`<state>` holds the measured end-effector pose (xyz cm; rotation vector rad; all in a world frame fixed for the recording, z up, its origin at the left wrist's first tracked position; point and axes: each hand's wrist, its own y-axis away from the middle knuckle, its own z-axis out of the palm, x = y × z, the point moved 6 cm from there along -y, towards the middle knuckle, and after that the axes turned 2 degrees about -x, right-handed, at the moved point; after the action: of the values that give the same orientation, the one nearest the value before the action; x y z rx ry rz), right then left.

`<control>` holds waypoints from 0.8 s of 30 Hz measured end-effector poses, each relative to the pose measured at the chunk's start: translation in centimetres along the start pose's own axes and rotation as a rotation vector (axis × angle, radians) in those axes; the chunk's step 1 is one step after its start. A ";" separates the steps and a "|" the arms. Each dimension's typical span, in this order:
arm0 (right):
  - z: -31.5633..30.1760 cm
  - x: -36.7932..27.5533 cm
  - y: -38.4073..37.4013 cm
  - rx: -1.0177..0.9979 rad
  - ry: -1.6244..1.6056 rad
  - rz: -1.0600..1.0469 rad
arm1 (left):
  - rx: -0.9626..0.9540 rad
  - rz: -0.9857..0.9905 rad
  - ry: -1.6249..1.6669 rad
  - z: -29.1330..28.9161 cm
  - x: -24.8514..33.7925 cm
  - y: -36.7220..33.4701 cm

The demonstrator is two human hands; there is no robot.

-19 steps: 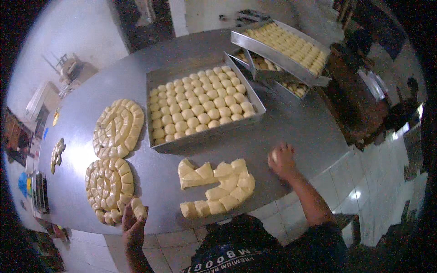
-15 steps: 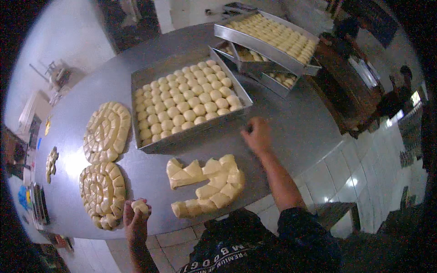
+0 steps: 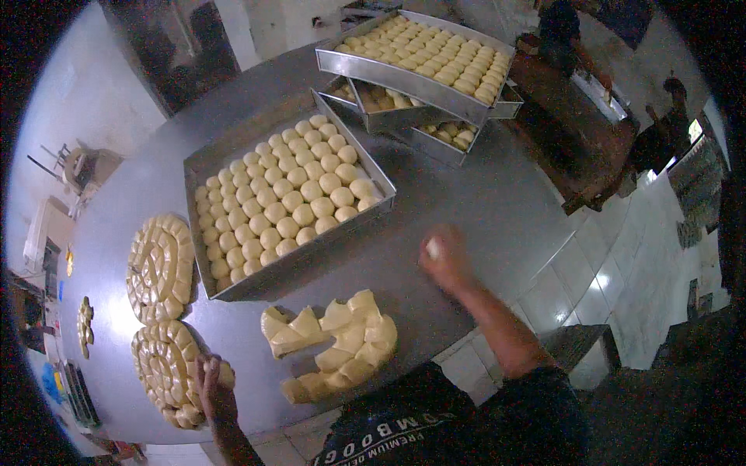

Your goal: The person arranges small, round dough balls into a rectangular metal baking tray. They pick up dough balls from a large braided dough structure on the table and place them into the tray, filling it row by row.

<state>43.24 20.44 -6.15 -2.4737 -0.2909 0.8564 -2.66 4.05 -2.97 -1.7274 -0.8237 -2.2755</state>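
Note:
My left hand (image 3: 215, 392), beside the nearer of two coils, is closed on a pale piece of dough (image 3: 226, 375). Over the metal table, right of the tray, my right hand (image 3: 445, 260) is curled and somewhat blurred, with a small pale bit of dough (image 3: 433, 248) showing at its fingers. Between my hands lies a curved, glossy strip of cut dough pieces (image 3: 365, 342). Two spiral coils of segmented dough, the farther coil (image 3: 161, 268) and the nearer coil (image 3: 165, 373), sit at the left. Rows of round dough balls (image 3: 276, 194) fill most of a square metal tray (image 3: 307, 250).
At the far right of the metal table (image 3: 497, 194) stand stacked metal trays (image 3: 396, 74) holding more dough balls. A small dough strip (image 3: 85, 326) lies near the left edge. Another person's arm (image 3: 590, 66) shows at a brown table (image 3: 556, 116) beyond. Tiled floor lies to the right.
The view has turned, shifting the trays leftward. My right hand has curled, and pale dough now shows in it. My left hand, still holding dough, is closer against the nearer coil.

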 end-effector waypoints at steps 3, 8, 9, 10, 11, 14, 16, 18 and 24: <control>0.3 1.9 -3.6 -0.054 0.265 0.011 | -0.178 0.105 -0.118 6.1 -0.2 2.0; -4.0 1.4 -0.2 -0.354 0.054 0.224 | 0.083 0.084 -0.114 1.1 1.8 0.9; -4.1 3.7 -0.6 -0.399 0.034 0.409 | 0.070 0.126 -0.008 0.4 2.2 0.8; -3.2 2.4 -2.8 -0.418 -0.297 0.493 | 0.148 0.099 -0.014 -0.3 1.9 0.9; -2.6 0.6 -5.7 -0.440 -0.629 0.576 | 0.225 0.070 -0.018 -0.9 1.6 1.2; 2.8 -10.0 -15.0 -0.620 -1.251 0.462 | 0.284 -0.006 0.063 -3.7 -2.3 2.3; 6.7 -16.1 -20.4 -0.646 -1.261 0.190 | 0.147 0.016 0.065 -2.4 -2.1 2.8; 9.3 -21.4 -26.2 -0.335 -1.317 -0.052 | 0.176 0.038 0.071 -1.6 -0.8 4.0; 25.4 -24.5 -33.9 0.336 -0.704 -0.084 | 0.499 0.011 -0.052 -5.5 -2.9 7.2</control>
<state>7.03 50.51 7.19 -1.7720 -0.4409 1.5745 -3.11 -5.35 -4.29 -1.5507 -1.2572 -1.8104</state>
